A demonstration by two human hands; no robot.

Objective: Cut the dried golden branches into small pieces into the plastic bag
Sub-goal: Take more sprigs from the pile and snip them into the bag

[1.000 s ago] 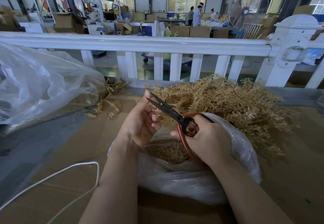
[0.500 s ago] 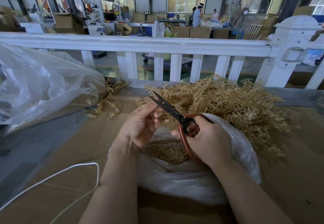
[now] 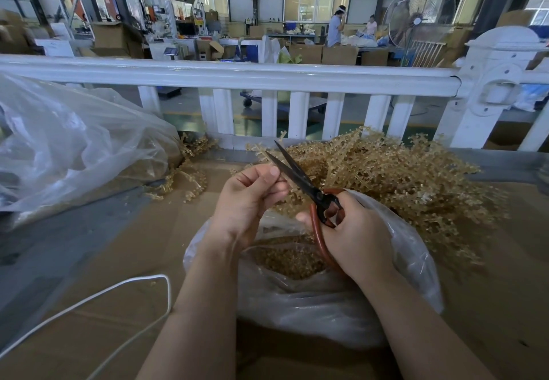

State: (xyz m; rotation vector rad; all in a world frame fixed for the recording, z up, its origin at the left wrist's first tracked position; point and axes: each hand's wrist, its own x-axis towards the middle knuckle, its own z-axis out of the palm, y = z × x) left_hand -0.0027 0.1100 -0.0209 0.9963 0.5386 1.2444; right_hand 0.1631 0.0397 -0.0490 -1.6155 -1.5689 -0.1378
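Clear big bag (image 3: pixel 74 154) far left, stray sprigs (image 3: pixel 190 177) beside it. Left hand (image 3: pixel 249 201) pinches a small branch piece (image 3: pixel 292 198) over the plastic bag (image 3: pixel 312 305); the open scissors (image 3: pixel 300 174) sit right by it, handles gripped by right hand (image 3: pixel 356 237). Cut bits (image 3: pixel 285 258) already in the bag. Golden branch pile (image 3: pixel 401 177) at right looks mostly uncut, so plenty left.

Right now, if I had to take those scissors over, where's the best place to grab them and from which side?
Take the scissors by the red handle loops, coming from the near right where the right hand holds them. The dark blades are parted and point up and away, close to the left hand.
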